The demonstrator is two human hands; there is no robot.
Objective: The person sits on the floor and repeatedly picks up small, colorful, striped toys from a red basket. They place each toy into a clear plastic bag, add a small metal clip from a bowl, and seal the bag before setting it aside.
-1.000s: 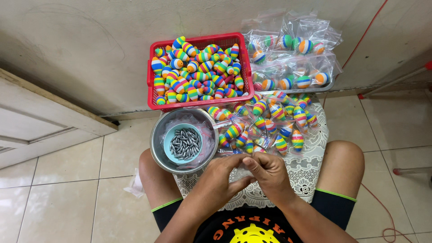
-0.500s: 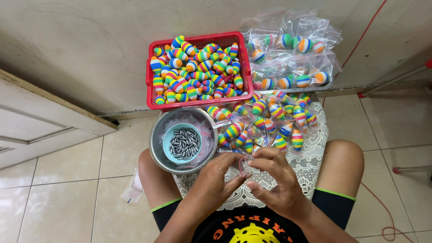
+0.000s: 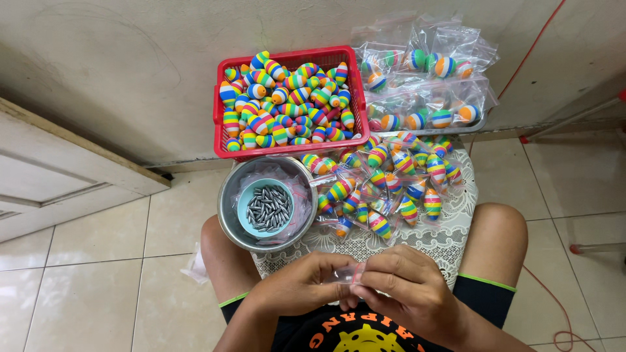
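My left hand (image 3: 301, 285) and my right hand (image 3: 408, 288) meet low in the view, over my lap, and together pinch a small clear plastic bag (image 3: 349, 274). Just beyond them a white lace cloth (image 3: 441, 236) carries a heap of bagged rainbow-striped floats (image 3: 386, 182). A metal bowl (image 3: 228, 217) to the left holds clear bags and a small blue cup (image 3: 244, 203) filled with dark grey metal sinkers (image 3: 267, 208). Farther off, a red basket (image 3: 220, 111) is piled with loose striped floats.
More clear bags with striped floats (image 3: 424, 85) lie in a tray at the back right, against the grey wall. A white door frame (image 3: 59, 169) runs along the left. My bare knees flank the cloth. A red cable (image 3: 541, 293) trails over the tiled floor on the right.
Both hands have drawn back from the heap of bagged floats toward my body, and they now hold a small clear bag between them.
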